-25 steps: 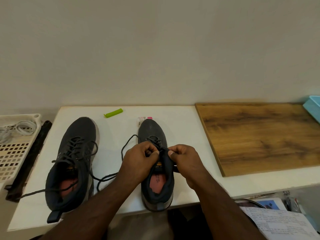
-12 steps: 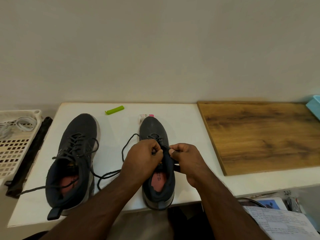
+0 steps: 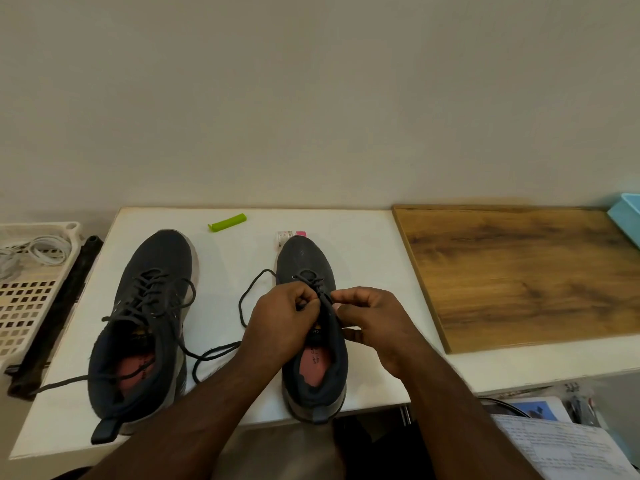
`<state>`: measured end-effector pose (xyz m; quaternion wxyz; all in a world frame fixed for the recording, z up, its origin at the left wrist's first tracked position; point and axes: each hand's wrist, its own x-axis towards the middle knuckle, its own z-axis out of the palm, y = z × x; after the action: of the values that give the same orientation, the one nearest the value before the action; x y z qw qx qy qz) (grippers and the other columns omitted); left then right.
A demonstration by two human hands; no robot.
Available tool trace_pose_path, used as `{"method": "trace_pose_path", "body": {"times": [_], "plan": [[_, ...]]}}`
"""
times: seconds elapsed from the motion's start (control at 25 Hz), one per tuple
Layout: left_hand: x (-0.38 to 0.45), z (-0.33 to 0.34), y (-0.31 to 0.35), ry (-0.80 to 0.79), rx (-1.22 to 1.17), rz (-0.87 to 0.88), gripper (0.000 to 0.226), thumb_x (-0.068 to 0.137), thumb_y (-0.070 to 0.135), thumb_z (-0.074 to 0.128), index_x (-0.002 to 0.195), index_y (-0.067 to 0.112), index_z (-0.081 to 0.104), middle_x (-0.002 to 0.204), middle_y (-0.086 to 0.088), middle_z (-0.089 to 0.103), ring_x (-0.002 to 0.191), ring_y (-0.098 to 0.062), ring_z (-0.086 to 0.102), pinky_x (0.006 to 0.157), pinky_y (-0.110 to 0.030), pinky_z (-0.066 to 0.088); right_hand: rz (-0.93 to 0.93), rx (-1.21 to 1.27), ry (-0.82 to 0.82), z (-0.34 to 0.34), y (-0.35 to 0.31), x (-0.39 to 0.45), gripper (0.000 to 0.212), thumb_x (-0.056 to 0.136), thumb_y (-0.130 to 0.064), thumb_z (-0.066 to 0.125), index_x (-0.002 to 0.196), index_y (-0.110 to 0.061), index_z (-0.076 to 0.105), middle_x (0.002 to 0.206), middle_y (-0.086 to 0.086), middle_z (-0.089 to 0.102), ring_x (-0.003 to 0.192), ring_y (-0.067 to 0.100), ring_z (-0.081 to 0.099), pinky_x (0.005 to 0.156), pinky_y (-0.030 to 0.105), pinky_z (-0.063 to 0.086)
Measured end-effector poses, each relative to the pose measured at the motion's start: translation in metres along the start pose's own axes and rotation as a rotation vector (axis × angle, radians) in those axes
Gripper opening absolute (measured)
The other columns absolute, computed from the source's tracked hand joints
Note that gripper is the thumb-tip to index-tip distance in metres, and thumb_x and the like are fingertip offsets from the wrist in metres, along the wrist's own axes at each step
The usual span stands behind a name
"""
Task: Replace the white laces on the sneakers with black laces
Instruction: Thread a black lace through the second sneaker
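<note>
Threading the black lace [image 3: 254,294] through the right sneaker [image 3: 311,327]: both hands, left hand [image 3: 280,323] and right hand [image 3: 372,320], pinch it with curled fingers; next, probably the upper eyelets.

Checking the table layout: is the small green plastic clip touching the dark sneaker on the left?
Apart. In the head view the small green plastic clip lies beyond the toe of the dark left sneaker, with a plain strip of white tabletop between them.
</note>
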<state>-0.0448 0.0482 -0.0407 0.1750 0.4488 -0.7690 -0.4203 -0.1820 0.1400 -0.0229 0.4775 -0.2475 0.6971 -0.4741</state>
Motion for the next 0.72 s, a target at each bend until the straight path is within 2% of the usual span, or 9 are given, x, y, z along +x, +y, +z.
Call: {"method": "trace_pose_path", "body": {"times": [0.16,0.24,0.32,0.4,0.56,0.72], "plan": [[0.0,0.001,0.001,-0.031,-0.002,0.015,0.012,0.095,0.025,0.059,0.088,0.025,0.069,0.075,0.008,0.067,0.072,-0.007,0.063,0.065,-0.016,0.044,-0.057,-0.195,0.159,0.008,0.008,0.006,0.021,0.098,-0.011,0.056,0.094,-0.017,0.076,0.088,0.003,0.075,0.085,0.023,0.072,0.075,0.036,0.063],[0.0,0.004,0.0,-0.02,-0.005,0.019,0.013,0.095,0.025,0.059,0.088,0.025,0.069,0.075,0.008,0.067,0.071,-0.007,0.063,0.066,-0.016,0.044,-0.014,-0.169,0.173,0.01,0.009,0.008,0.021,0.099,-0.011,0.055,0.093,-0.016,0.075,0.089,0.006,0.074,0.087,0.025,0.072,0.078,0.039,0.063],[0.0,0.005,0.0,0.0,0.007,0.021,0.013,0.095,0.025,0.059,0.086,0.026,0.069,0.074,0.009,0.066,0.071,-0.003,0.061,0.061,-0.008,0.04,0.031,-0.085,0.144,0.01,0.008,0.008,0.02,0.099,-0.008,0.054,0.097,-0.012,0.074,0.091,0.009,0.074,0.087,0.026,0.072,0.076,0.035,0.062],[0.0,0.006,0.001,0.015,0.017,0.014,0.014,0.094,0.024,0.059,0.084,0.027,0.069,0.072,0.01,0.065,0.071,0.002,0.06,0.057,-0.007,0.04,0.038,-0.053,0.121,0.009,0.006,0.006,0.02,0.099,-0.006,0.054,0.099,-0.011,0.074,0.091,0.008,0.074,0.086,0.024,0.072,0.072,0.03,0.062],[-0.001,0.007,0.001,0.034,0.023,-0.003,0.015,0.094,0.025,0.059,0.083,0.029,0.068,0.072,0.013,0.065,0.068,0.001,0.06,0.058,-0.008,0.037,0.003,-0.054,0.101,0.008,0.003,0.004,0.02,0.098,-0.007,0.057,0.097,-0.013,0.076,0.091,0.006,0.075,0.085,0.021,0.073,0.071,0.028,0.06],[-0.001,0.011,-0.002,0.055,0.037,-0.003,0.014,0.096,0.028,0.057,0.086,0.03,0.067,0.08,0.012,0.064,0.073,-0.003,0.06,0.063,-0.014,0.04,0.021,-0.012,0.107,0.008,0.001,0.004,0.02,0.1,-0.013,0.056,0.098,-0.014,0.076,0.092,0.006,0.075,0.082,0.02,0.072,0.066,0.024,0.058]]}}
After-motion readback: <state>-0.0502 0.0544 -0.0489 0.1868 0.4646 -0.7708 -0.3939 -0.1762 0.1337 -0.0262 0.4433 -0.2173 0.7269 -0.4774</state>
